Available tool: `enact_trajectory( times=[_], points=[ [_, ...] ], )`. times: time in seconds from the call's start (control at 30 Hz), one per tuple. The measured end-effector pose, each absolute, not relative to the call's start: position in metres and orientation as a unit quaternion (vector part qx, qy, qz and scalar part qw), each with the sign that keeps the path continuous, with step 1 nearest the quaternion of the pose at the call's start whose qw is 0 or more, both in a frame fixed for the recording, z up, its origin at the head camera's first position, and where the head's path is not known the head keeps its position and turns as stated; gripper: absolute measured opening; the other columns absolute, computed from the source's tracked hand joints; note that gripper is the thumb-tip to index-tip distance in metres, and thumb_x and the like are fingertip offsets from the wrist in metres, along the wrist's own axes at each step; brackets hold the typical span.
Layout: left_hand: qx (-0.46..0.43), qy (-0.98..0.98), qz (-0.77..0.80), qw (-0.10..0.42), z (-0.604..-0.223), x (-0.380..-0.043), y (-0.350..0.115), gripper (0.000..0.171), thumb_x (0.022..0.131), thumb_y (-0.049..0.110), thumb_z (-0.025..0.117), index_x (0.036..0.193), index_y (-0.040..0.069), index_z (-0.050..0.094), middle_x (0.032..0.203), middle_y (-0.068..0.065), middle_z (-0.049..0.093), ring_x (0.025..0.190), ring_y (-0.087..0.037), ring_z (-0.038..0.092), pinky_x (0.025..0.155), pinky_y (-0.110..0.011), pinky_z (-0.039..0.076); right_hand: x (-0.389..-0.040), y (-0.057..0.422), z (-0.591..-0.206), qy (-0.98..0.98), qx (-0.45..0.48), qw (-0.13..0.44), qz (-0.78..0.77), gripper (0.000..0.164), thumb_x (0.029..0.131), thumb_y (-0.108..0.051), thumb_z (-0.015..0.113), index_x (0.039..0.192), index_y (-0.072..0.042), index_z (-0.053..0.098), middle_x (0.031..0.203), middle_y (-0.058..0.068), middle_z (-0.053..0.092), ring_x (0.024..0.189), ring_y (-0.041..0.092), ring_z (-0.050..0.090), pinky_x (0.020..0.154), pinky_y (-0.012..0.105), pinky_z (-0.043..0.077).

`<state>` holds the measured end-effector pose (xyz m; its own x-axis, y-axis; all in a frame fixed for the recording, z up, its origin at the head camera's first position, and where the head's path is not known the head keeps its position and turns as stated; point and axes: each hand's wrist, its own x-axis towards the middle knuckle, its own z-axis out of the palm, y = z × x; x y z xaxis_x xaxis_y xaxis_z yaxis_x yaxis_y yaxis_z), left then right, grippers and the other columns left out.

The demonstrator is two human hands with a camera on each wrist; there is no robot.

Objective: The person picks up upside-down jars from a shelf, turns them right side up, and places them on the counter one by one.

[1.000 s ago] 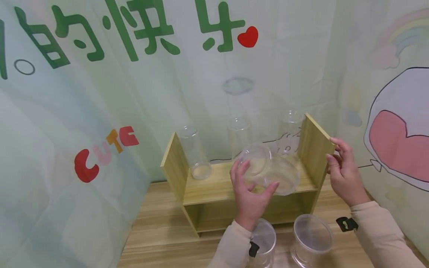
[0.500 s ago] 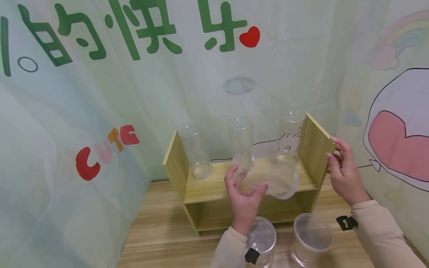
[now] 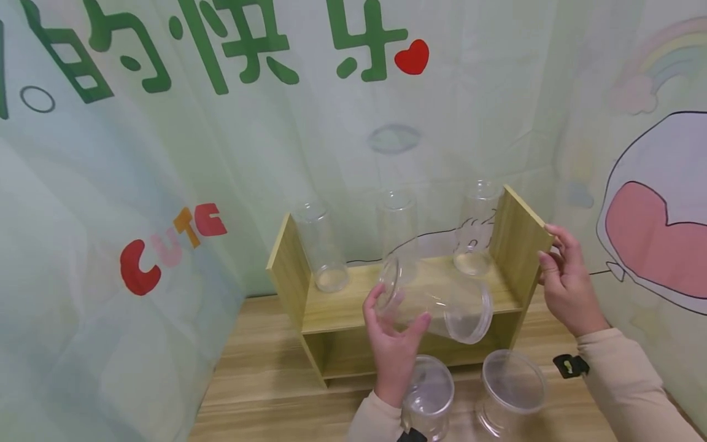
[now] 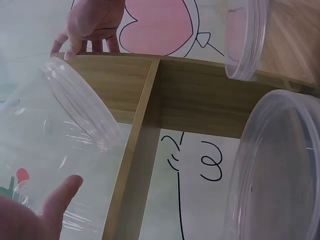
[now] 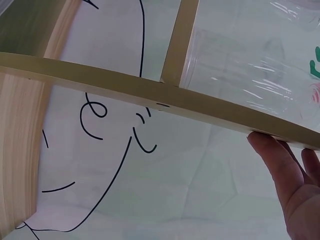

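Observation:
My left hand (image 3: 389,344) holds a clear plastic jar (image 3: 431,298) by one end, in front of the upper level of a small wooden shelf (image 3: 339,314). The jar lies tilted on its side, its ridged, lidded end (image 4: 82,107) pointing right and a little down. In the left wrist view only the thumb and part of the palm show; other fingers lie behind the clear wall. My right hand (image 3: 569,282) grips the edge of the shelf's right side panel (image 5: 120,87), thumb and fingers on it. Three similar jars, a left one (image 3: 322,245), a middle one (image 3: 396,215) and a right one (image 3: 476,221), stand upright along the shelf's back.
Two wider lidded clear containers, a left one (image 3: 429,396) and a right one (image 3: 513,390), stand on the wooden table (image 3: 254,380) before the shelf. The left forearm passes close by the left container. A printed curtain (image 3: 243,147) hangs behind and along both sides.
The held jar has turned so that its side shows and its lidded end points lower right. My left hand has shifted slightly left and down. My right hand has stayed on the panel.

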<state>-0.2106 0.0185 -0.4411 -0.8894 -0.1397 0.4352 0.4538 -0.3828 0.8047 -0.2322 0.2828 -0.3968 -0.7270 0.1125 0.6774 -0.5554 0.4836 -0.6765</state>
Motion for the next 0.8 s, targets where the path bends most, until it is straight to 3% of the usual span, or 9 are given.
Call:
enact_trajectory(
  times=[0.13, 0.43, 0.73, 0.8],
  points=[
    [-0.144, -0.51, -0.832, 0.164, -0.445, -0.208, 0.016, 0.076, 0.08, 0.003, 0.077, 0.143, 0.009, 0.034, 0.148, -0.017, 0.034, 0.131, -0.034, 0.044, 0.086, -0.043, 0.055, -0.233, 0.283, -0.399, -0.788, 0.14, 0.343, 0.491, 0.048, 0.104, 0.002, 0.036, 0.151, -0.007, 0.027, 0.129, -0.007, 0.043, 0.098, 0.003, 0.056, 0.067, 0.011, 0.051],
    [-0.128, -0.465, -0.867, 0.126, -0.452, -0.203, 0.016, 0.07, 0.085, 0.002, 0.072, 0.143, 0.009, 0.032, 0.152, -0.015, 0.026, 0.131, -0.04, 0.042, 0.084, -0.05, 0.055, -0.233, 0.286, -0.397, -0.797, 0.134, 0.349, 0.475, 0.052, 0.103, 0.003, 0.039, 0.152, -0.009, 0.028, 0.127, -0.009, 0.041, 0.098, 0.001, 0.053, 0.066, 0.009, 0.049],
    [-0.123, -0.433, -0.885, 0.118, -0.459, -0.194, 0.013, 0.068, 0.087, -0.001, 0.067, 0.143, 0.006, 0.03, 0.15, -0.019, 0.025, 0.13, -0.041, 0.043, 0.083, -0.054, 0.054, -0.23, 0.283, -0.398, -0.809, 0.118, 0.342, 0.463, 0.055, 0.103, 0.003, 0.041, 0.154, -0.013, 0.028, 0.132, 0.018, 0.045, 0.102, -0.007, 0.049, 0.069, 0.008, 0.048],
    [-0.122, -0.43, -0.887, 0.118, -0.46, -0.193, 0.011, 0.068, 0.087, 0.0, 0.067, 0.143, 0.005, 0.029, 0.15, -0.019, 0.025, 0.13, -0.042, 0.043, 0.083, -0.055, 0.053, -0.23, 0.282, -0.398, -0.809, 0.117, 0.343, 0.463, 0.057, 0.102, 0.003, 0.041, 0.155, -0.014, 0.027, 0.133, 0.021, 0.045, 0.106, 0.001, 0.053, 0.069, 0.008, 0.048]
  ],
)
